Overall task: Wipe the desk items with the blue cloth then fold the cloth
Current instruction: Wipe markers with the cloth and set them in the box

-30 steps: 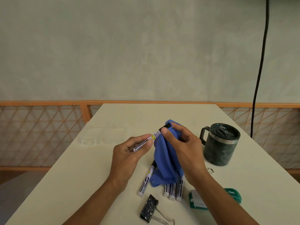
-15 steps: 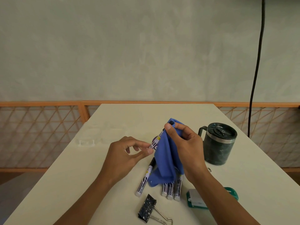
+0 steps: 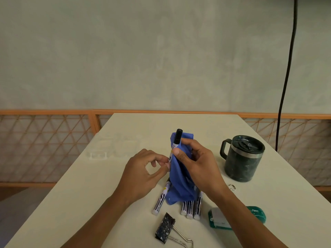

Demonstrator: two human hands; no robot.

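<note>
We see the marker (image 3: 176,140) swung from slanted to upright above the desk (image 3: 89,194), cap up, right hand (image 3: 200,165) gripping it through the blue cloth (image 3: 180,183), left hand (image 3: 141,174) pinching its lower end.

No writing can be read: the black print on the upright white black-capped marker (image 3: 174,148), on the white markers (image 3: 190,208) lying at its six o'clock, and the white scrawl on the green plastic tape dispenser (image 3: 256,212) at four o'clock are too small.
</note>
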